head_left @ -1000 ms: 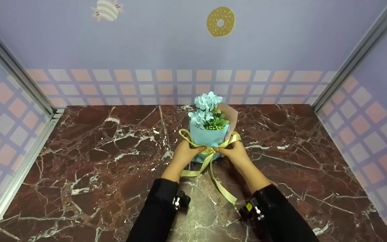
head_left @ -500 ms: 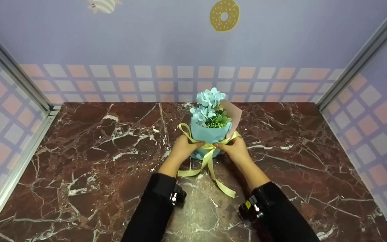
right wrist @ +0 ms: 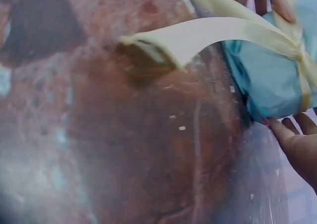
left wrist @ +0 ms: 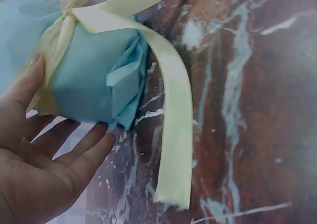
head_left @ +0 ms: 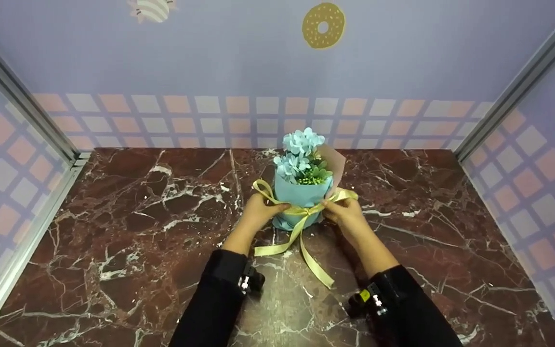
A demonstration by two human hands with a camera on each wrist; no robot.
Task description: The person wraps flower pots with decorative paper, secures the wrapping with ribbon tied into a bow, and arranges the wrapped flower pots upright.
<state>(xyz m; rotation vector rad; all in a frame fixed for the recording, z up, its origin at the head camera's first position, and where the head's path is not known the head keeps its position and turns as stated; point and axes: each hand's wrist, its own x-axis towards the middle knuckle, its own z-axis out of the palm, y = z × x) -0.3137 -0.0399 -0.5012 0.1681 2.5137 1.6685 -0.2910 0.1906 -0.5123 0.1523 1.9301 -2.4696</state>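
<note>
In the head view a small bouquet [head_left: 300,193] stands upright, its pale blue flowers [head_left: 301,141] and green leaves rising from light blue wrapping paper. A yellow ribbon [head_left: 316,268] circles its waist, knotted in front, with a loop at each side and two tails hanging down. My left hand [head_left: 257,212] holds the ribbon at the left side of the wrap, thumb in front. On the other side my right hand [head_left: 349,218] pinches the ribbon beside its right loop. The left wrist view shows the ribbon knot [left wrist: 67,12] and the left fingers stretched along the paper.
The bouquet is on a dark red marble-patterned tabletop [head_left: 162,270]. Behind it rises a lilac wall [head_left: 239,53] with a checked band and a printed doughnut. Panels with metal edges close off the left and right sides.
My right hand has shifted outward from the knot, and the right loop sticks out farther. My left hand has eased slightly left. The ribbon tails have swung a little; the bouquet stays upright.
</note>
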